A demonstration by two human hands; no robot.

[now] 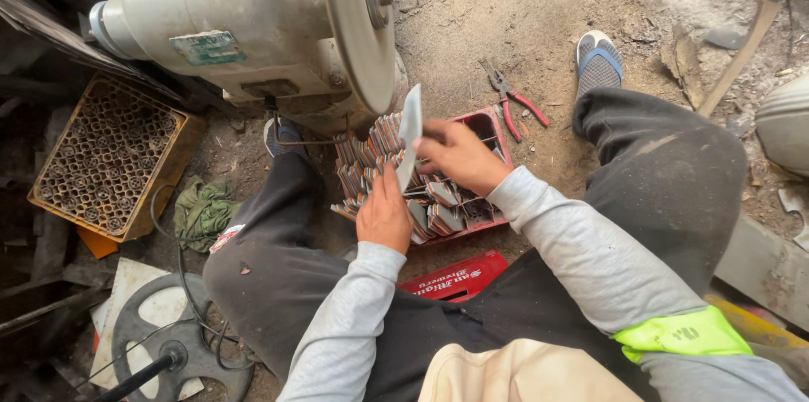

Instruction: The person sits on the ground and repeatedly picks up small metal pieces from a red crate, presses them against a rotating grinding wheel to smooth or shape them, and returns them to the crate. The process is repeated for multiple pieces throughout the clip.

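Observation:
Both my hands hold a flat, pale metal blade (409,134) upright just below the grinding wheel (358,23) of a large grey bench grinder (227,23). My right hand (459,155) pinches the blade's upper part from the right. My left hand (384,212) supports its lower end. Under my hands sits a red plastic crate (489,125) packed with several similar blades (442,215) stood on edge. The blade's tip is close to the wheel's rim; I cannot tell whether they touch.
Red-handled pliers (516,100) lie on the dirt floor beyond the crate. A yellow crate of tubes (109,158) stands at the left, with a green rag (202,210) beside it. A round metal disc (181,350) lies lower left. My knees flank the crate.

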